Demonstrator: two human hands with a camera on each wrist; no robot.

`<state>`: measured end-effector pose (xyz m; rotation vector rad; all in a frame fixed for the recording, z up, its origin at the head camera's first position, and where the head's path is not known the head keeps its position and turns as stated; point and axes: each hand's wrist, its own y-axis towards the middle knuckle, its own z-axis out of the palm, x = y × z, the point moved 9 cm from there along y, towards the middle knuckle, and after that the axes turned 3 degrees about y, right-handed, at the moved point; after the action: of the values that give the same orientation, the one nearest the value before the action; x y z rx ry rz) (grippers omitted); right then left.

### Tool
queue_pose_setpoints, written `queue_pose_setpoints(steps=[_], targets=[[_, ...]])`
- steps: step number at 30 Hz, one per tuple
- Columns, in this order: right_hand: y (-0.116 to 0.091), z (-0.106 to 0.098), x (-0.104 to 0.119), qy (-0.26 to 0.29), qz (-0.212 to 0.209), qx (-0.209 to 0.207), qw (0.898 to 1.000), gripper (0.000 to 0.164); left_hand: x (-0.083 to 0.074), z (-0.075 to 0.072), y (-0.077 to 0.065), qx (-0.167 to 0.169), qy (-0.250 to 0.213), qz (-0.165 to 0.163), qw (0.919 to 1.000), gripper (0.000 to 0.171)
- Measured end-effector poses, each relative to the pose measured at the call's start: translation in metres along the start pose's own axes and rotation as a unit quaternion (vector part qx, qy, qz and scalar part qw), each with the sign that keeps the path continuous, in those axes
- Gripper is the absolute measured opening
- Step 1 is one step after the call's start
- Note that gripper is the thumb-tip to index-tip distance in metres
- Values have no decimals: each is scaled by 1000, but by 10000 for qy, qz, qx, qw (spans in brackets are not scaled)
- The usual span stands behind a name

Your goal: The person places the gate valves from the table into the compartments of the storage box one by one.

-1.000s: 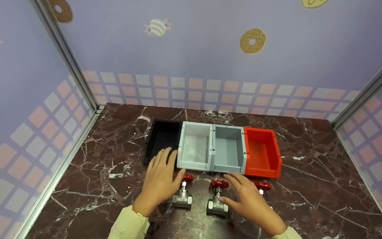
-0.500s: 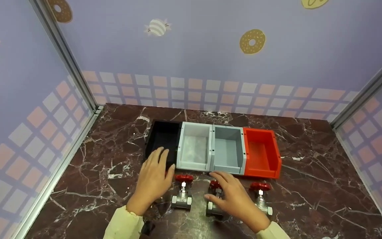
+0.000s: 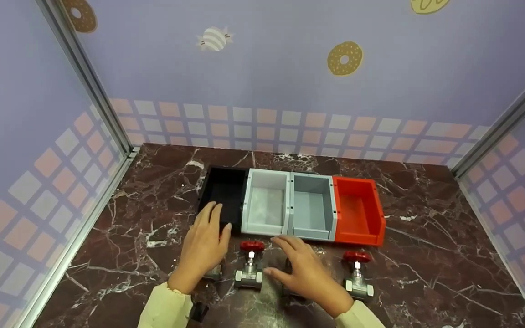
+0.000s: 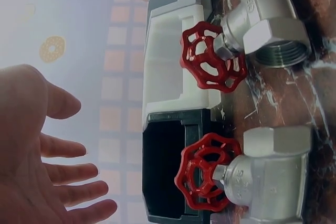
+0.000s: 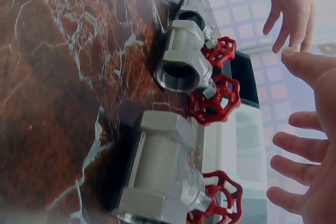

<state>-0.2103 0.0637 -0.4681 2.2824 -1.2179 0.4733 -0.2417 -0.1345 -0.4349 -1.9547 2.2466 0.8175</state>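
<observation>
My left hand (image 3: 203,248), fingers extended, hovers over a steel gate valve (image 4: 273,171) with a red handwheel (image 4: 207,172) at the row's left end; the head view mostly hides it. To its right stands a second valve (image 3: 249,275), uncovered. My right hand (image 3: 306,271) is above a third valve (image 5: 157,166), which it largely covers in the head view. Its fingers are spread and slightly bent, apart from the valve in the right wrist view. Another valve (image 3: 358,287) stands at the right end. Neither hand holds anything.
Behind the valves, joined side by side, are a black bin (image 3: 205,196), a white bin (image 3: 266,229), a grey bin (image 3: 312,233) and a red bin (image 3: 358,238). A small dark object (image 3: 198,312) lies by the left sleeve. Patterned walls (image 3: 271,77) enclose the marble tabletop (image 3: 426,255).
Both hands have moved left, the right one farther, across the third valve. The second and rightmost valves, partly covered before, now show fully. The valves and bins have stayed in place.
</observation>
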Motion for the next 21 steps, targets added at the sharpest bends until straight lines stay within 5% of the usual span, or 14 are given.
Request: queue_pose_setpoints(steps=[9, 21], targets=[[9, 11, 18, -34, -401, -134, 9991, 64, 13, -2, 3, -25, -51, -190, 9998, 51], [22, 29, 30, -83, -286, 222, 9993, 64, 20, 0, 5, 50, 82, -207, 9997, 49]])
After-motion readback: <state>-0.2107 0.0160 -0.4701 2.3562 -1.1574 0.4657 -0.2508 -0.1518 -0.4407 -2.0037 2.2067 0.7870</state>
